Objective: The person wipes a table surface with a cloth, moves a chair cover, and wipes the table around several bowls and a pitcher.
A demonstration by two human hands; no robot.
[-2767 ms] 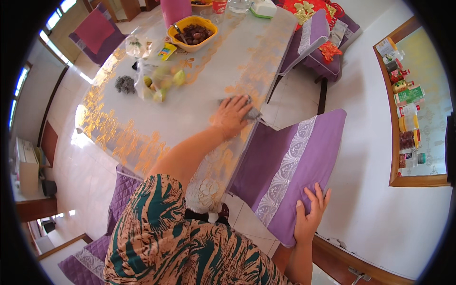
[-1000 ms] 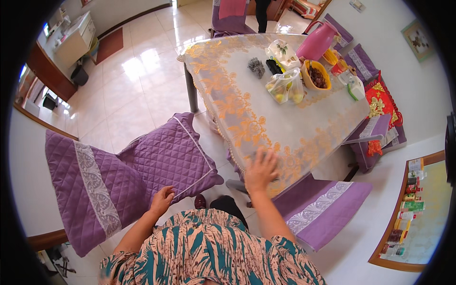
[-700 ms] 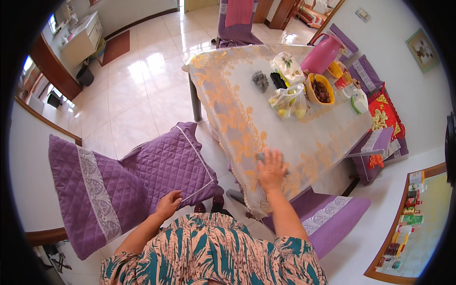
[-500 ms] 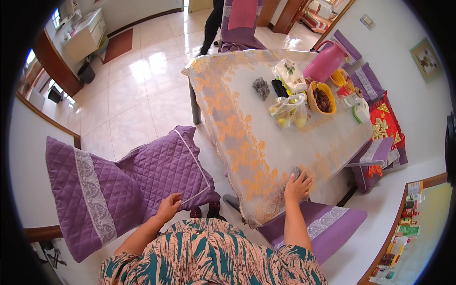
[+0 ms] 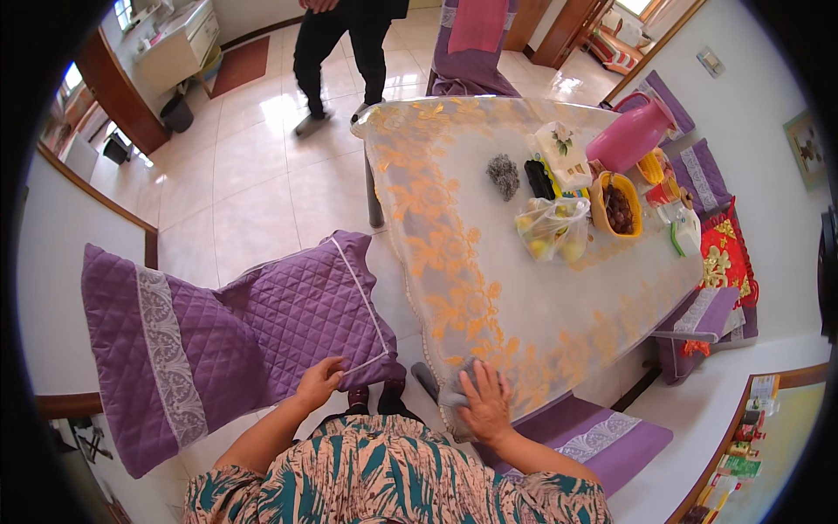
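Observation:
My right hand (image 5: 486, 408) presses a grey cloth (image 5: 454, 390) onto the near left corner of the table, fingers spread over it. Most of that cloth is hidden under the palm. Beneath it lies a clear cover with orange flower patterns, spread over the table (image 5: 524, 306). My left hand (image 5: 319, 384) hangs in the air beside the front edge of a chair with a quilted purple cover (image 5: 288, 314). Its fingers are loosely bent and apart, with nothing seen in them.
Farther back on the table are a grey scouring ball (image 5: 503, 176), a bag of fruit (image 5: 553, 230), a yellow basket (image 5: 617, 205), a tissue pack (image 5: 563, 155) and a pink jug (image 5: 630, 135). Another purple chair (image 5: 576, 432) is tucked under the near edge. A person (image 5: 345, 57) stands beyond.
My right hand has slid left with the grey cloth to the table corner. My left hand has shifted only slightly. The other person has come farther into view at the far side.

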